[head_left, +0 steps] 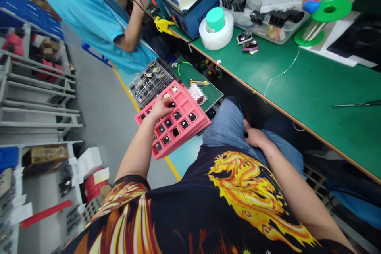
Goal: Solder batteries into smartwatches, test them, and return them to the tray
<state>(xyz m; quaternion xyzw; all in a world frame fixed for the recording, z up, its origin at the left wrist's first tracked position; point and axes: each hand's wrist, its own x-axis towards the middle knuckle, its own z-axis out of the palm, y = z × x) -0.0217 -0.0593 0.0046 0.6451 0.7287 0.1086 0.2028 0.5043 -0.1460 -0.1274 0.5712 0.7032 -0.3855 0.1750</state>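
My left hand (160,108) reaches over a pink foam tray (180,139). Its thumb and fingers close on a small black watch-like device (172,104) with a white label, at one of the tray's pockets. Similar black devices, such as one watch body (192,116), sit in many other pockets; a few pockets are bare. A yellow-and-white piece (174,88) lies in a far pocket. Over my lap is my right hand (257,138), fingers curled near my thigh. Something small and dark shows at its fingertips, too small to make out.
Beyond the pink tray lies a clear plastic tray (137,97) of small parts. A green workbench (285,75) on the right holds a tape roll (222,35), a solder spool (329,10) and tweezers (357,104). A co-worker in a blue garment (89,20) works at the far left.
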